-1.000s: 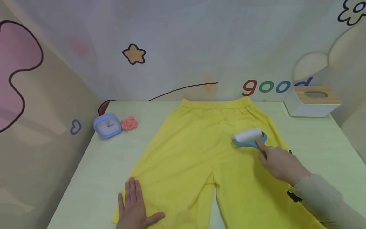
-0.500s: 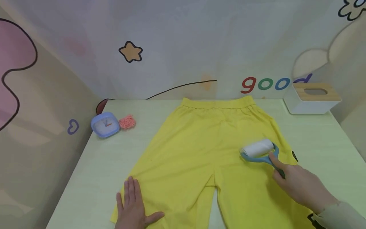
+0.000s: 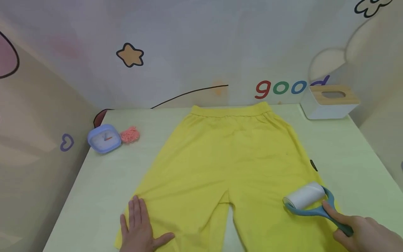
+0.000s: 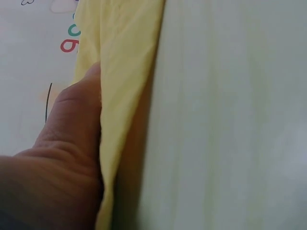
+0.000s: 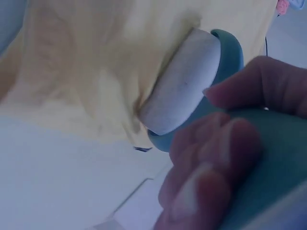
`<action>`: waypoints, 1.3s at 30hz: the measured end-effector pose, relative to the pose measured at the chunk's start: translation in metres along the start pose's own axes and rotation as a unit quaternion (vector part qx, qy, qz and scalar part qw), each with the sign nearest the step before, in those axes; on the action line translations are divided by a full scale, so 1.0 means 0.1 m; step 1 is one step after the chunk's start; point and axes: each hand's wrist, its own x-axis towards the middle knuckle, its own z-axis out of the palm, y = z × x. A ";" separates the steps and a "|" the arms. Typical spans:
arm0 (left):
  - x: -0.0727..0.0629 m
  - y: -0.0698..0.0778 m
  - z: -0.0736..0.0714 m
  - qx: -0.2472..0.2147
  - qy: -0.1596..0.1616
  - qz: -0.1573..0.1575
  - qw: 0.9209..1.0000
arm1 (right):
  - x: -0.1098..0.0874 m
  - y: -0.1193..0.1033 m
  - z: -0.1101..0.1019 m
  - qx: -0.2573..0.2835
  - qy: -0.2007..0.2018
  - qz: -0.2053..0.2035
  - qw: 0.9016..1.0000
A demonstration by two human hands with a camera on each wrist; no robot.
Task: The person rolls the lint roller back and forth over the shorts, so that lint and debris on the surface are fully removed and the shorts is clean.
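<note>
Yellow wide-legged pants (image 3: 201,157) lie spread on the table, waistband toward the wall. My right hand (image 3: 366,229) grips the blue handle of a lint roller (image 3: 305,196), whose white roll lies against the leg on the right. In the right wrist view the fingers (image 5: 196,191) curl round the handle and the cloth puckers along the roll (image 5: 182,86). My left hand (image 3: 140,227) rests flat on the lower leg at the left, fingers straight and thumb spread. The left wrist view shows that hand (image 4: 67,124) beside the cloth edge (image 4: 127,62).
At the back left of the pale green table (image 3: 94,189) sit a light-blue clock (image 3: 104,139) and a pink tangle of yarn (image 3: 130,134). A white tissue box (image 3: 327,106) with a wooden lid stands at the back right. A decorated wall (image 3: 189,52) rises behind.
My right hand has drawn the lint roller down the right-hand leg, toward me and to the right. The left hand stays on the cloth. The head view has shifted slightly right.
</note>
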 end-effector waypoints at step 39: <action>0.02 0.01 0.00 -0.006 0.017 -0.010 1.000 | 1.00 -0.94 -0.80 -0.049 0.029 -0.196 0.979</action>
